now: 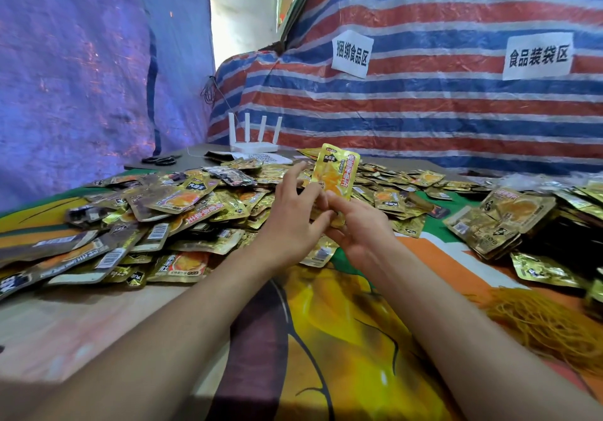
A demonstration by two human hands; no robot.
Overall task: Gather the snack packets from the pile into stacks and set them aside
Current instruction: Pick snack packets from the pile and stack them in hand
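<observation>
Striped tarp (456, 110) is hanging behind the table, with two paper signs (352, 53) taped to it. Router (254, 146) and scissors (161, 160) are sitting at the far edge. Printed cloth (342, 339) is covering the top.

Pile (146, 221) is sprawling over the left and centre, packets lying every way up. Stacks (499, 221) are sitting well apart on the right, near a tangle of rubber bands (548, 326).

Right hand (362, 234) is pinching the bottom of one upright packet (336, 172), forefinger lying across its lower face. Left hand (293, 221) is gripping the same lower end from the left, fingers curled in, one finger sticking up free.

Risks, as I am judging them:
- The foil is looking slick and the grip is sitting low, so the packet may be flopping over or sliding out during squaring.
- Reaching back in with loaded hands is likely to be dragging neighbours off the heap.
- Mixed facings may be making a crooked stack that fans out when put down.

Packet is standing above both hands, its bottom hidden between them, over the pile's near edge. Whether more packets are bunched behind it, I cannot tell. Another packet is lying just under the hands on the cloth
</observation>
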